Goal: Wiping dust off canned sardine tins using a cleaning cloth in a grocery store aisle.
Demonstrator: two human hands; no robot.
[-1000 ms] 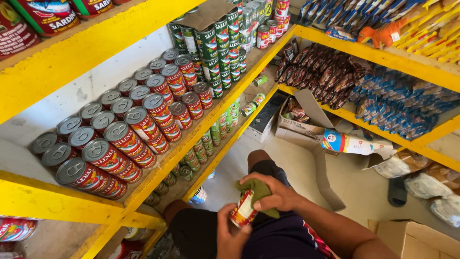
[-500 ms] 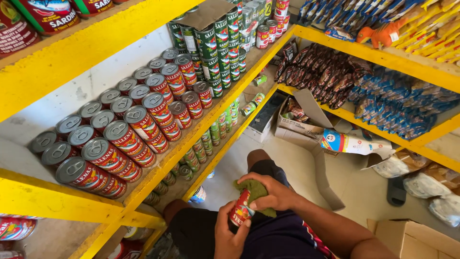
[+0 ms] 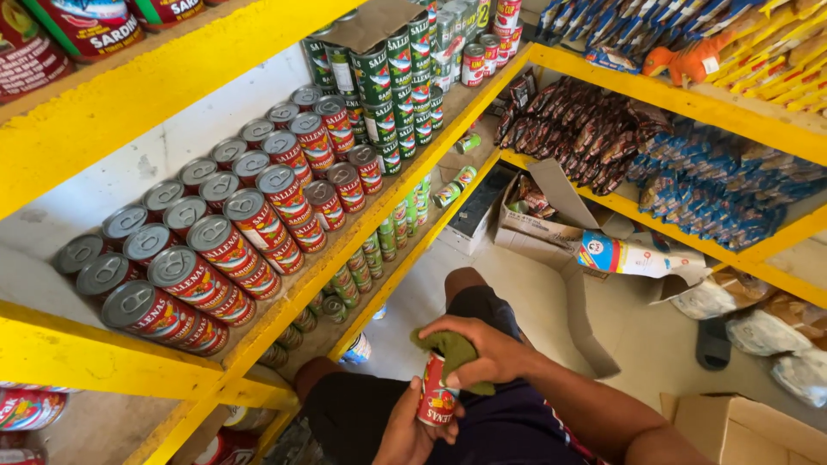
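My left hand (image 3: 405,429) grips a small red can (image 3: 438,397) from below, over my lap. On top of the can my right hand (image 3: 482,348) presses an olive green cloth (image 3: 450,350). Both hands sit low in the middle of the view, in front of yellow shelves. The nearest shelf (image 3: 297,291) carries rows of stacked red cans (image 3: 226,245) with silver pull-tab lids.
Green-labelled cans (image 3: 389,73) stand further along the same shelf, more cans on the shelf below. The right-hand shelves (image 3: 689,103) hold dark snack packets and blue packets. An open cardboard box (image 3: 541,215), a white bag (image 3: 627,254) and another box (image 3: 732,426) lie on the floor.
The can and both hands have shifted slightly; the right hand with the cloth has moved over the top of the can. The view has moved a little.
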